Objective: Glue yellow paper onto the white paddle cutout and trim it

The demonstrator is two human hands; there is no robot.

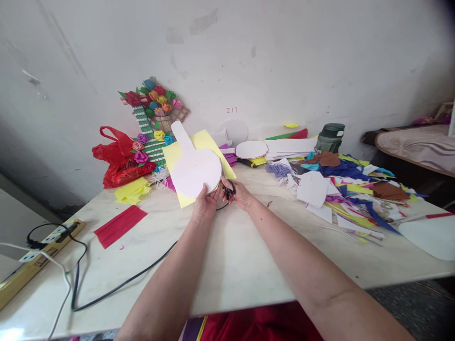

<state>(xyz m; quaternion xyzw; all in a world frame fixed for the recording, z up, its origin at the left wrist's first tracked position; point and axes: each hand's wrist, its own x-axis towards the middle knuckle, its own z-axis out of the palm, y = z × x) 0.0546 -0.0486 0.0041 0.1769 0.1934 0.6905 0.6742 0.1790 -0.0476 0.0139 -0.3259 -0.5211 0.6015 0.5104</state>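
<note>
My left hand [205, 203] grips the lower edge of a white paddle-shaped cutout [195, 173], a round disc with a handle pointing up and left. Behind the cutout lies a sheet of yellow paper [206, 139], pinched together with it. In my right hand [241, 195] is a pair of scissors with black handles [229, 190], its fingers closed around the loops. The scissors are at the right edge of the disc, close to my left fingertips; their blades are mostly hidden behind the paper.
Paper scraps [355, 189] pile up on the right, beside a dark green jar [330, 137]. At the left are a red strip [121, 226], a red plastic bag [119, 156] and a power strip [50, 244]. A black cable [121, 286] crosses the table. Paper flowers [159, 99] stand against the wall.
</note>
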